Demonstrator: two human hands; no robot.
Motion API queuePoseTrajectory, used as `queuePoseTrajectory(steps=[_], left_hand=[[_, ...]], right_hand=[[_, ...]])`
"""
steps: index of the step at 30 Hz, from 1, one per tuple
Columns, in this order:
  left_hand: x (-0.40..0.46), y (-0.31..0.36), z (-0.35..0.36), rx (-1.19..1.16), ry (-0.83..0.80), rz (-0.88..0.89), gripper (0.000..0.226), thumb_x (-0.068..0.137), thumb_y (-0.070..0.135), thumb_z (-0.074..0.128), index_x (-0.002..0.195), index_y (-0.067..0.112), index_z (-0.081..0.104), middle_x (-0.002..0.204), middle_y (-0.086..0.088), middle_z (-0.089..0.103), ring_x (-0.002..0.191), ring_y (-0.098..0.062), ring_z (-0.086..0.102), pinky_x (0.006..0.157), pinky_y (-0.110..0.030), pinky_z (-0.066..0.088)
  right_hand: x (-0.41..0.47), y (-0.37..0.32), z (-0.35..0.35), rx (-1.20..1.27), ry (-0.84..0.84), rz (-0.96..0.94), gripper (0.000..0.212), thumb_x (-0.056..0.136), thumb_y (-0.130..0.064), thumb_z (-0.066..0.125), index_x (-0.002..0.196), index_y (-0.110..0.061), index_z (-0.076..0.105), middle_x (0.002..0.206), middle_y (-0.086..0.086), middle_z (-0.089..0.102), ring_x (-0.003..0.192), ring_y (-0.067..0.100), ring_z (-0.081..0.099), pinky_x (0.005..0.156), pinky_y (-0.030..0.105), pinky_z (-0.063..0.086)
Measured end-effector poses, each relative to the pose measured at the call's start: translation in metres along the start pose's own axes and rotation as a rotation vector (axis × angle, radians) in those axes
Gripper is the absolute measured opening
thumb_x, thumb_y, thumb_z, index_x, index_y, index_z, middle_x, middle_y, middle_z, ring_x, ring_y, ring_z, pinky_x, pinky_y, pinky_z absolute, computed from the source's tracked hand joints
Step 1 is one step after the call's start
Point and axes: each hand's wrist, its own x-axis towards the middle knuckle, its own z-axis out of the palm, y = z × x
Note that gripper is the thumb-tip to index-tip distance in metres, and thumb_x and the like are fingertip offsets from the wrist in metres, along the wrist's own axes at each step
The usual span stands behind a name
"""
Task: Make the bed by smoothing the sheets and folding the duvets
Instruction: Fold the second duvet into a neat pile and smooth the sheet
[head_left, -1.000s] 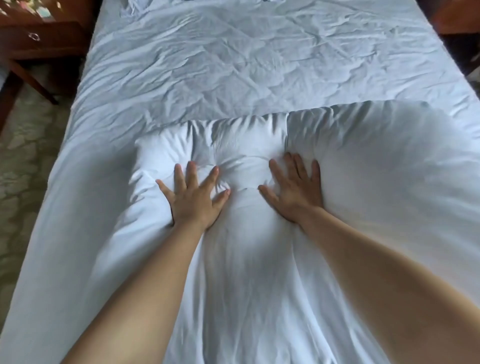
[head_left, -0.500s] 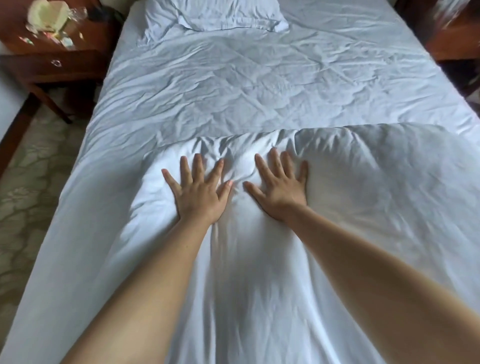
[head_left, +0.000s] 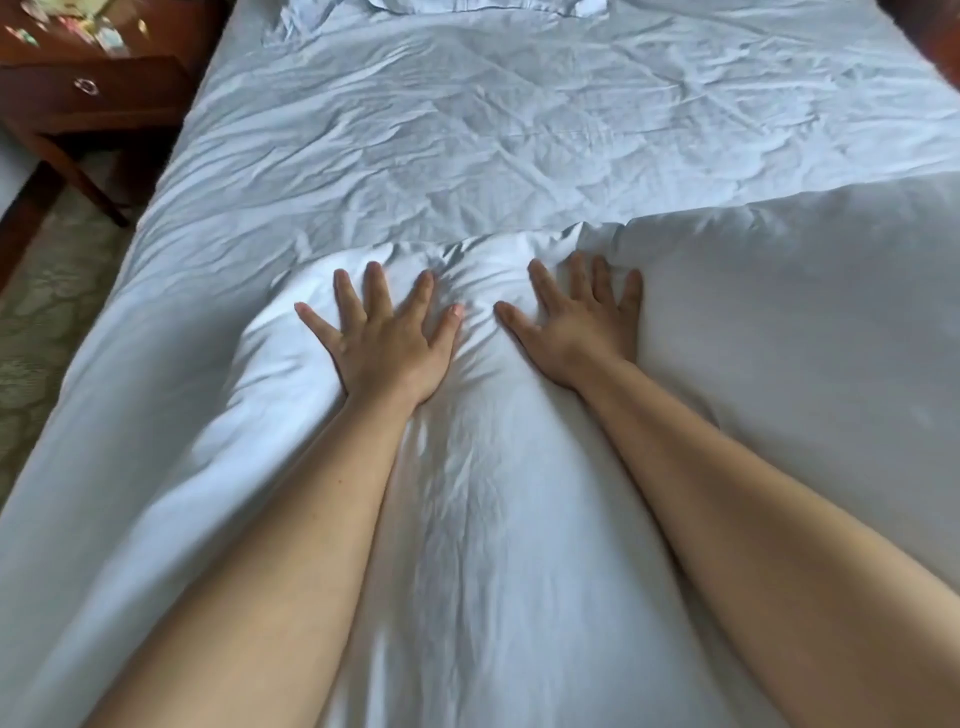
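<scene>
**Inspector:** White cotton throughout. The folded duvet (head_left: 519, 519) lies across the near end of the bed, its far edge puffed up and bunched just ahead of the fingers.

**Clerk:** And the hands?

**Inspector:** The left hand (head_left: 387, 340) lies palm down on the duvet, fingers straight and spread wide, gripping nothing. The right hand (head_left: 582, 325) is the same: flat, fingers splayed, pressing into the fabric just beside a raised fold on its right. The two hands sit near each other, apart, with a ridge of gathered cloth between them.

**Clerk:** Condition of the rest of the bed?

**Inspector:** The sheet (head_left: 519, 130) beyond the duvet is heavily creased over the whole middle stretch. A pillow (head_left: 467, 5) shows at the head end, cut off by the top edge of the view.

**Clerk:** Surroundings?

**Inspector:** A dark wooden nightstand (head_left: 98, 98) stands to the left of the bed near its head, with a ring pull on the drawer front and small, blurred colourful items on top; I cannot identify them. A patterned carpet (head_left: 47, 332) runs along the left side. Dark wood shows at the far right corner, too little to name.

**Clerk:** Obstructions?

**Inspector:** Both forearms cross the near part of the duvet and hide the fabric under them.
</scene>
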Motion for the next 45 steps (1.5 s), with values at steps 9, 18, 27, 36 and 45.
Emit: queuePoseTrajectory(steps=[9, 18, 27, 36, 45], left_hand=[[0.003, 0.0, 0.001, -0.003, -0.176, 0.001, 0.071, 0.081, 0.081, 0.003, 0.144, 0.053, 0.017, 0.16, 0.002, 0.009, 0.146, -0.032, -0.003, 0.105, -0.07, -0.012], [-0.065, -0.007, -0.021, -0.009, -0.04, 0.049, 0.065, 0.09, 0.069, 0.004, 0.15, 0.043, 0.004, 0.161, -0.001, -0.003, 0.147, -0.03, -0.013, 0.109, -0.061, -0.017], [-0.181, -0.032, -0.043, 0.043, -0.049, 0.091, 0.055, 0.099, 0.05, 0.01, 0.152, 0.037, 0.001, 0.161, -0.002, -0.008, 0.147, -0.027, -0.015, 0.113, -0.053, -0.019], [-0.297, -0.081, -0.06, 0.004, -0.197, -0.027, 0.052, 0.098, 0.052, 0.01, 0.147, 0.048, -0.006, 0.158, 0.006, -0.021, 0.143, -0.028, -0.026, 0.104, -0.074, -0.008], [-0.323, -0.075, -0.028, -0.019, -0.179, -0.046, 0.057, 0.09, 0.058, -0.002, 0.145, 0.049, -0.012, 0.158, 0.003, -0.024, 0.14, -0.034, -0.03, 0.1, -0.076, -0.01]], right_hand=[[-0.009, -0.003, 0.006, -0.022, -0.028, 0.018, 0.075, 0.086, -0.076, 0.013, 0.15, -0.037, 0.02, 0.161, 0.006, 0.01, 0.148, 0.023, -0.001, 0.114, 0.049, -0.013], [-0.076, -0.011, -0.006, 0.088, 0.023, 0.001, 0.069, 0.093, -0.066, 0.016, 0.153, -0.033, 0.006, 0.161, 0.007, 0.002, 0.148, 0.025, -0.002, 0.116, 0.046, -0.01], [-0.201, -0.034, -0.012, 0.175, -0.079, -0.039, 0.069, 0.094, -0.064, 0.018, 0.153, -0.035, -0.001, 0.161, 0.007, -0.009, 0.148, 0.023, -0.01, 0.115, 0.048, -0.012], [-0.324, -0.031, -0.023, 0.126, -0.238, -0.063, 0.076, 0.089, -0.072, 0.019, 0.151, -0.038, -0.009, 0.158, 0.002, -0.023, 0.145, 0.023, -0.024, 0.111, 0.057, -0.016], [-0.347, -0.026, 0.013, 0.066, -0.201, -0.024, 0.081, 0.086, -0.076, 0.02, 0.149, -0.038, -0.014, 0.156, 0.003, -0.029, 0.143, 0.023, -0.028, 0.11, 0.055, -0.02]])
